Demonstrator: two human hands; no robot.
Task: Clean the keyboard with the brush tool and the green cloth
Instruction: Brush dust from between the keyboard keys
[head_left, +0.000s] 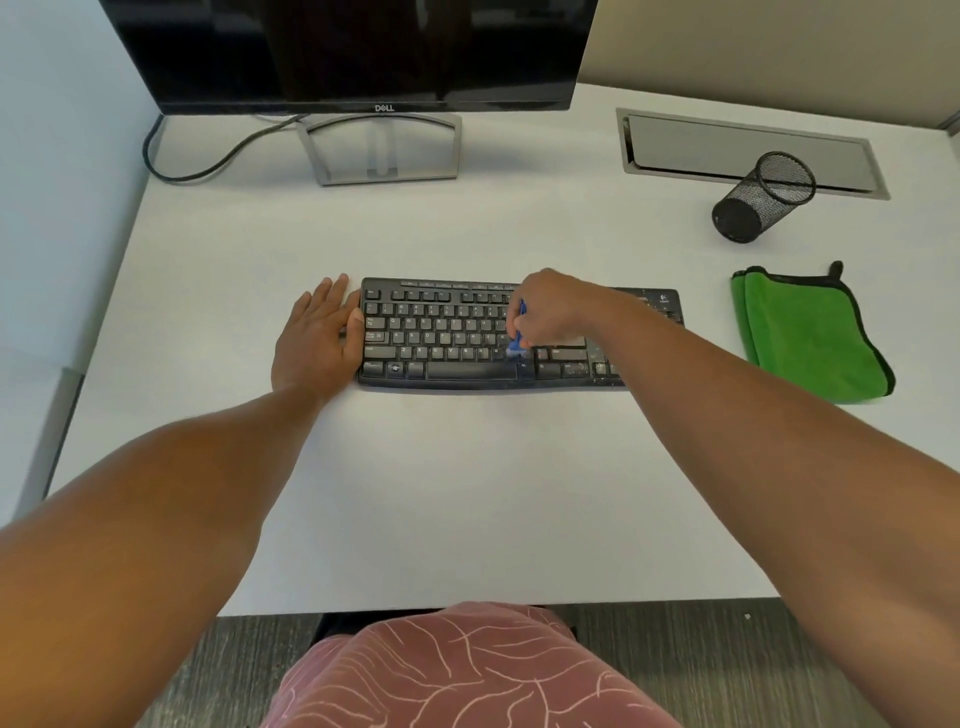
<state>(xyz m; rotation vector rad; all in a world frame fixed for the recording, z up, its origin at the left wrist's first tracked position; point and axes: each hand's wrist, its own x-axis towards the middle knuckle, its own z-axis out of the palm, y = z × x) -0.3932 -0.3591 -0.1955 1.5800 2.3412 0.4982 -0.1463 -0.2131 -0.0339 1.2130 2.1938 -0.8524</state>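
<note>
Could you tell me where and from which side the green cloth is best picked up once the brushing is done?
Probably by its near right corner, pinched from above. The green cloth lies folded flat on the desk, right of the keyboard, nothing on it. The right hand is nearer but holds the brush tool.

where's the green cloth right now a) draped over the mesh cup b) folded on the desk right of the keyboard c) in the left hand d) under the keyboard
b: the green cloth lies folded on the desk, right of the keyboard, with no hand touching it.
</note>
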